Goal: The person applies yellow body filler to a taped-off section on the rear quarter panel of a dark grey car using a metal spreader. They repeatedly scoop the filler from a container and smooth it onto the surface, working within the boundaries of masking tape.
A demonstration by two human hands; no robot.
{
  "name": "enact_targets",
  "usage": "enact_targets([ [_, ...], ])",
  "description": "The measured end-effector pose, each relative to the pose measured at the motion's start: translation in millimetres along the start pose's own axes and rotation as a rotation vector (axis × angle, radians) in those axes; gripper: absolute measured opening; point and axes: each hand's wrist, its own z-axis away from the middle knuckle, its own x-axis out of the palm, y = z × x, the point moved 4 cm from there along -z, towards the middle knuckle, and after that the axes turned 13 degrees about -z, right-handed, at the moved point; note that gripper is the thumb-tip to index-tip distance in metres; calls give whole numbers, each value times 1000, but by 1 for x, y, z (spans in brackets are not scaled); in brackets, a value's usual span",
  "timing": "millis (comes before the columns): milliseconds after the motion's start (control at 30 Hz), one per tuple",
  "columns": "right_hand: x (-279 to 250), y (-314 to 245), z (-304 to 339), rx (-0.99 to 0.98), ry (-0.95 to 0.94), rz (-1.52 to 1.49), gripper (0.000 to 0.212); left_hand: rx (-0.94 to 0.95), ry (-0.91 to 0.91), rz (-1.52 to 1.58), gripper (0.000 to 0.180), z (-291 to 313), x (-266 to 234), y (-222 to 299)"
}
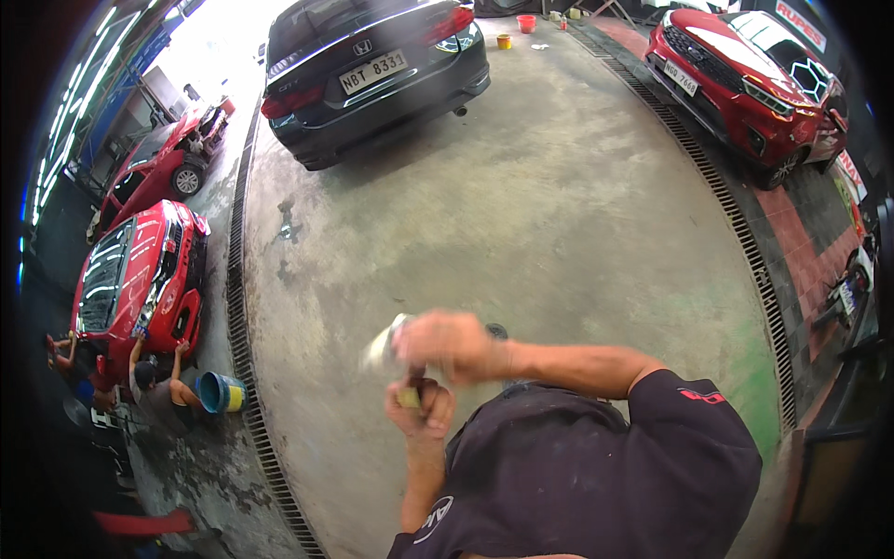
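Observation:
In front of my chest, both my hands are close together. My left hand (424,415) is closed, its fingers curled round a small yellowish piece (408,398); what kind of thing it is I cannot make out. Just above it, my right hand (449,347) is smeared by motion, so its fingers do not show clearly. A pale, shiny blurred thing (380,347) is at the left side of my right hand; whether that hand grips it cannot be told. A dark part shows between the two hands.
A dark grey sedan (372,102) stands ahead. Red cars (140,270) are at left, another red car (745,84) at far right. Two people crouch by the near left car, beside a blue bucket (221,393). Drain grates (238,270) run along both sides of the concrete floor.

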Motion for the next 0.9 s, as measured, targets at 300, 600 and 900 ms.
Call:
enact_targets([
  [300,-29,-12,77,1072,314,-473,27,-807,141,1099,20,22,62,129],
  [600,-101,-109,85,562,-300,514,30,-510,270,492,23,32,50,102],
  [900,-141,-217,167,362,-566,576,52,-376,173,308,25,28,191,151],
])
